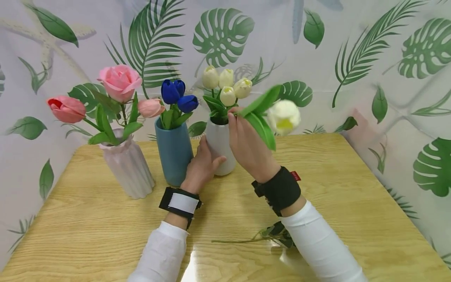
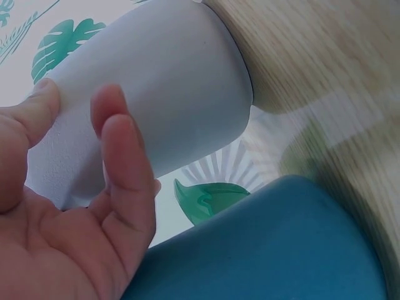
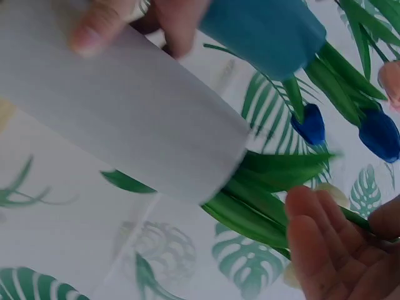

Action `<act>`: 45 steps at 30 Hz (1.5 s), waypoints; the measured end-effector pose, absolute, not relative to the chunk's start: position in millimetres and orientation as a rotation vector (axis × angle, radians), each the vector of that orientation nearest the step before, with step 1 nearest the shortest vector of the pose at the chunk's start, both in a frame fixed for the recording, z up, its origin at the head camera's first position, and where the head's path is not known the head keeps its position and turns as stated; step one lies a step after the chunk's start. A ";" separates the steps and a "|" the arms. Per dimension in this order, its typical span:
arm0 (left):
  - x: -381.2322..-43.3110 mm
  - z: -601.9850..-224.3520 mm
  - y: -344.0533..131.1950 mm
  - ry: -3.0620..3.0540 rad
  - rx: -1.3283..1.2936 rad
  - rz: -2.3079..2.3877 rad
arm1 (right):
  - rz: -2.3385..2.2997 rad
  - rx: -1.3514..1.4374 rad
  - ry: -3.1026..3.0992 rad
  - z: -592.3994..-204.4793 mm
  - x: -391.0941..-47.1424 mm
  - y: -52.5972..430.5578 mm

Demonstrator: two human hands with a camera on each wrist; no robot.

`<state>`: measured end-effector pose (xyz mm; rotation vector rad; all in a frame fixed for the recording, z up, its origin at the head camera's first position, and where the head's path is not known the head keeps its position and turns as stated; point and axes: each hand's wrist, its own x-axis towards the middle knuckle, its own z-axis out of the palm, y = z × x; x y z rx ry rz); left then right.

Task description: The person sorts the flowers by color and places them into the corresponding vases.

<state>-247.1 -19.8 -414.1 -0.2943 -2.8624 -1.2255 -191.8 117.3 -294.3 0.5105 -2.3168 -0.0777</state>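
Observation:
A smooth white vase (image 1: 220,145) stands near the back of the table with several white tulips (image 1: 228,96) in it. My left hand (image 1: 201,166) holds this vase from its left side, the thumb against the wall in the left wrist view. Beside the vase mouth, my right hand (image 1: 251,150) pinches the stem of another white tulip (image 1: 284,117) between thumb and fingers. That tulip's bloom and green leaves lean out to the right. Most of its stem is hidden by the hand in the head view.
A blue vase (image 1: 173,152) of blue tulips stands just left of my left hand. Farther left, a ribbed pale vase (image 1: 128,168) holds pink flowers. On the table (image 1: 352,211), a leafy green stem (image 1: 246,241) lies partly under my right forearm. A leaf-printed cloth (image 1: 267,43) hangs behind.

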 end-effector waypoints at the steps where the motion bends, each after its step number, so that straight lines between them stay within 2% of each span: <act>1: -247.0 -414.4 -19.0 -2.865 -0.300 -1.219 | 0.059 0.475 -2.358 -289.2 -194.1 116.2; 4: -246.0 -414.5 -17.2 -2.871 -0.322 -1.176 | 0.427 0.396 -2.402 -277.9 -197.1 115.7; 10: -245.4 -411.3 -14.1 -2.865 -0.351 -1.129 | 0.463 0.431 -2.483 -275.6 -202.1 117.4; 15: -245.6 -410.8 -14.2 -2.869 -0.350 -1.133 | 0.430 0.452 -2.693 -282.8 -224.6 114.0; 20: -244.8 -412.0 -16.9 -2.855 -0.351 -1.151 | 0.741 0.477 -2.916 -273.8 -238.3 117.9; 25: -244.6 -411.1 -18.3 -2.840 -0.365 -1.168 | 0.888 0.505 -2.736 -276.8 -232.2 121.5; 32: -243.8 -413.6 -17.2 -2.834 -0.339 -1.131 | 0.799 0.420 -2.541 -307.0 -225.9 123.8; 39: -242.6 -415.8 -13.3 -2.843 -0.234 -1.054 | 0.812 0.411 -2.660 -340.6 -205.3 130.6; 45: -239.7 -415.8 -14.5 -2.831 -0.274 -1.088 | 0.674 0.701 -2.971 -360.3 -173.9 141.3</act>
